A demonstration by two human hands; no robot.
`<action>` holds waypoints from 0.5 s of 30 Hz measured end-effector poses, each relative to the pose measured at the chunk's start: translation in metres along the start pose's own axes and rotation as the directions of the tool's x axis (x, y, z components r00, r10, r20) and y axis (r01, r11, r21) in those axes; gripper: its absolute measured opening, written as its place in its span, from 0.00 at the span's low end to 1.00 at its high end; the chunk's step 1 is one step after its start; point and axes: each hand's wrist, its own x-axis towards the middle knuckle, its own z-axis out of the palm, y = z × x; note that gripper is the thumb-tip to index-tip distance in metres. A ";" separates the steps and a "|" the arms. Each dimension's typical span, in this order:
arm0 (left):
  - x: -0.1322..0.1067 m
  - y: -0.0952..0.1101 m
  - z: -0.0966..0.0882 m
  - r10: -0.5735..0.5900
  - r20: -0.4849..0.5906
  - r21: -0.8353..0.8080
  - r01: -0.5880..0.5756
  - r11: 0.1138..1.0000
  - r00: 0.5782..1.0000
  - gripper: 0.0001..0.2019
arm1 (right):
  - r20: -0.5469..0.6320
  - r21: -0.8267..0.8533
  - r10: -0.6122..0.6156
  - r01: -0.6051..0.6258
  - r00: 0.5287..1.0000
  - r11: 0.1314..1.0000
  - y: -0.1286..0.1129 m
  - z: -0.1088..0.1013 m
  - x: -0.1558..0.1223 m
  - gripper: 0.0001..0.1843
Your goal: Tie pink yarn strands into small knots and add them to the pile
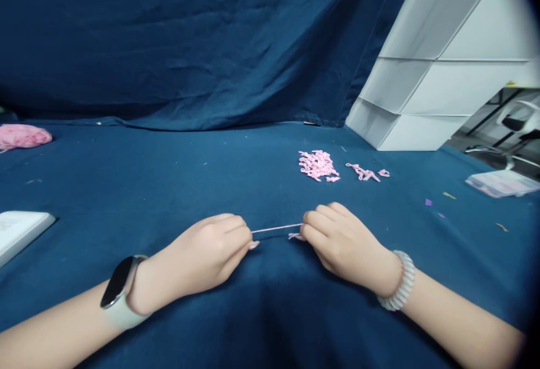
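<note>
The left hand (211, 253) pinches one end of a thin pink cord (276, 228), held straight above the blue cloth-covered surface (169, 189). The right hand (343, 242) pinches the other end. Ahead of it lies a heap of small pink knotted pieces (318, 165).

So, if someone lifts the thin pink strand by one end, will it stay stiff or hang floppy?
The thin pink strand is probably floppy: it looks straight only while the left hand and right hand stretch it between them. Being so thin, it likely feels very light.
</note>
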 end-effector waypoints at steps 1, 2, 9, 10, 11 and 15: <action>0.000 0.001 0.000 0.002 -0.010 0.000 -0.002 1.000 1.000 0.12 | -0.008 -0.005 -0.003 0.003 1.000 1.000 0.002 0.000 0.000 0.15; 0.000 0.001 -0.001 0.000 -0.014 -0.003 0.000 1.000 1.000 0.12 | -0.015 -0.006 -0.006 0.006 1.000 1.000 0.004 0.000 -0.001 0.15; -0.002 -0.004 0.007 -0.119 0.010 -0.248 0.118 0.962 0.993 0.11 | 0.015 0.251 0.078 -0.079 0.997 0.965 0.007 0.006 -0.005 0.10; -0.002 -0.005 0.008 -0.169 -0.008 -0.321 0.157 0.934 0.986 0.11 | -0.004 0.335 0.121 -0.113 0.993 0.935 0.007 0.006 -0.005 0.09; -0.001 -0.006 0.008 -0.231 -0.021 -0.400 0.203 0.894 0.973 0.11 | -0.032 0.425 0.180 -0.149 0.983 0.893 0.006 0.005 -0.006 0.09; 0.005 -0.008 0.006 -0.509 0.113 -0.671 0.443 0.595 0.853 0.12 | -0.037 0.781 0.508 -0.292 0.861 0.552 0.005 0.005 -0.005 0.10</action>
